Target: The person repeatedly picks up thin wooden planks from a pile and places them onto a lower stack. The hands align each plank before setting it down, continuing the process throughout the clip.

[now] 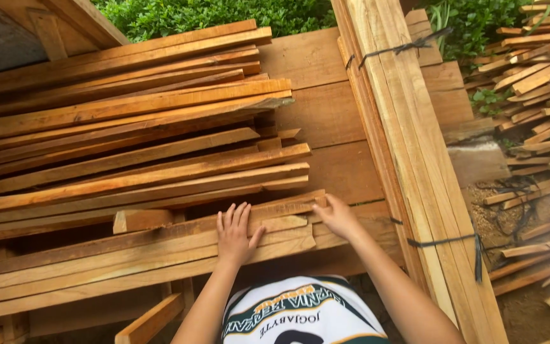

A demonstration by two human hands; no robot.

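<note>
Here, both hands rest on a loose stack of wooden slats (pixel 160 251) that runs out toward nine o'clock. The left hand (pixel 235 234) lies flat, fingers spread, pressing down on the top slat, seemingly to steady it. The right hand (pixel 337 216), at about three o'clock of the left, curls its fingers over the slat ends, apparently squaring them; whether it actually grips one I cannot tell. Toward eleven o'clock a larger pile of rough slats (pixel 128 134) lies on broad planks (pixel 326 121). At two o'clock a bundle of pale boards (pixel 408 140), bound with dark wire (pixel 444 241) to keep it together, slants across. More offcuts (pixel 542 114) lie heaped at three o'clock.
</note>
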